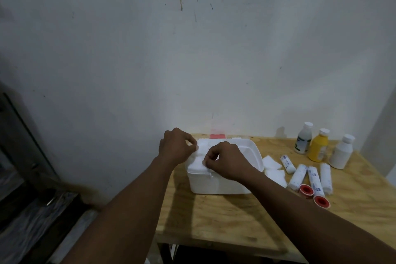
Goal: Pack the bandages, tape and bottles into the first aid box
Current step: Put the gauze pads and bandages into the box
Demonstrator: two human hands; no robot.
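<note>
A person's left hand (175,146) and right hand (225,161) meet over the left end of a white first aid box (214,184) standing on a plywood table (235,221). The fingers (190,142) of each hand are curled in a pinch on a white gauze pad (200,149). The pad lies between the two hands, just above the box's rim, with the left hand on its far edge and the right on its near edge. Glare hides whether it is one piece or a small stack. The pad is likely light, soft and limp, so an edge pinch from both sides should keep it flat as it goes down, and it may fold or snag if held from one side only. Still unpacked to the right of the box are more gauze squares (273,167) just beside its wall, four rolled bandages (297,177), two red tape rolls (306,189) and three upright bottles (318,146) near the wall. The bottles look rigid and heavier and are best taken round the body, while the rolls should give a little under a grip.
</note>
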